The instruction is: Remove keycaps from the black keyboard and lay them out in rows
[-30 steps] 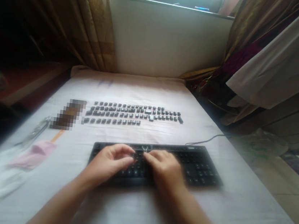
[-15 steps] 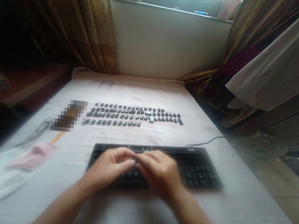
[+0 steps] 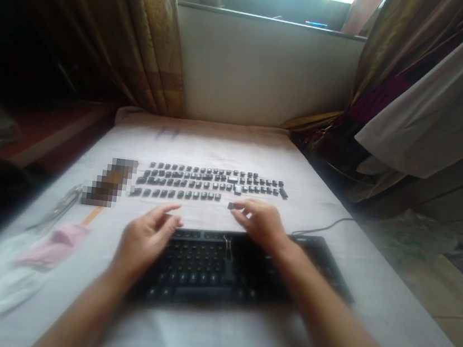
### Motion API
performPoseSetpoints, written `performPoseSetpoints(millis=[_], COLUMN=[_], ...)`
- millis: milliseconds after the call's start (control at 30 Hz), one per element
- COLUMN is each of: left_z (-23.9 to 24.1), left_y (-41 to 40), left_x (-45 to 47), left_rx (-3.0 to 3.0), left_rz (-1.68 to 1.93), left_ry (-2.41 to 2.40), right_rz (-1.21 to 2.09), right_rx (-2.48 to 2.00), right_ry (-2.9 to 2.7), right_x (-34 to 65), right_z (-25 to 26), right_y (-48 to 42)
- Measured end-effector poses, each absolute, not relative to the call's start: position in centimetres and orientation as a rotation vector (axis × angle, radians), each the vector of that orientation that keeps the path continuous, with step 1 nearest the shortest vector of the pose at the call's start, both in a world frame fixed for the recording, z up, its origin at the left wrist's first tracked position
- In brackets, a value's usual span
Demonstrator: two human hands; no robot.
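Between the thumb and fingers of my right hand [image 3: 260, 221] is a small black keycap [image 3: 231, 205], just right of the end of the nearest row of loose keycaps [image 3: 179, 194]. My left hand [image 3: 147, 235] hovers over the left end of the black keyboard [image 3: 200, 257], thumb and fingers apart, with nothing in it. Bare key sockets show across the keyboard's upper left, while some lettered keys remain lower down. A thin wire keycap puller [image 3: 228, 249] lies on the keyboard near its middle. My right forearm hides part of the keyboard's right side.
Several rows of loose keycaps [image 3: 214, 178] lie on the white cloth [image 3: 201, 141] beyond the keyboard. On the left are a pixelated item [image 3: 110, 181], a pink cloth [image 3: 56, 245] and a metal tool [image 3: 61, 203]. A cable [image 3: 326, 224] runs off right from the keyboard.
My hands have parted from above the keyboard. The right has moved forward with the keycap to the nearest keycap row; the left has shifted left and opened. The puller now shows fully.
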State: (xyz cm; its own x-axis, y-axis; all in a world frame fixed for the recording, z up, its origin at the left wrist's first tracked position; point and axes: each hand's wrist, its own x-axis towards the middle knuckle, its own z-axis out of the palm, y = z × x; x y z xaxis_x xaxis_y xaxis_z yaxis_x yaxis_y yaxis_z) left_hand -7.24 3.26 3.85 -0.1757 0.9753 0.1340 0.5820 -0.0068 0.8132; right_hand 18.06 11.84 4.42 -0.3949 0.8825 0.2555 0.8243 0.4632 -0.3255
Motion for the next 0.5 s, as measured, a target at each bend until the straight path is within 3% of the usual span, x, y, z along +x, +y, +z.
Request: performPoseSetpoints(millis=[167,500], left_z=[1.2,-0.5], left_y=[5.0,5.5], left_x=[-10.8,-11.7], left_rx=[1.524,1.513], left_rz=[1.287,1.306], left_ry=[2.083,2.083], right_rz=[0.189,0.171], right_rx=[-1.577,-1.613], right_ry=[-2.356,-2.495], right_x=[17.6,16.1], right_z=[3.1,2.3], right_y=[16.5,17.7])
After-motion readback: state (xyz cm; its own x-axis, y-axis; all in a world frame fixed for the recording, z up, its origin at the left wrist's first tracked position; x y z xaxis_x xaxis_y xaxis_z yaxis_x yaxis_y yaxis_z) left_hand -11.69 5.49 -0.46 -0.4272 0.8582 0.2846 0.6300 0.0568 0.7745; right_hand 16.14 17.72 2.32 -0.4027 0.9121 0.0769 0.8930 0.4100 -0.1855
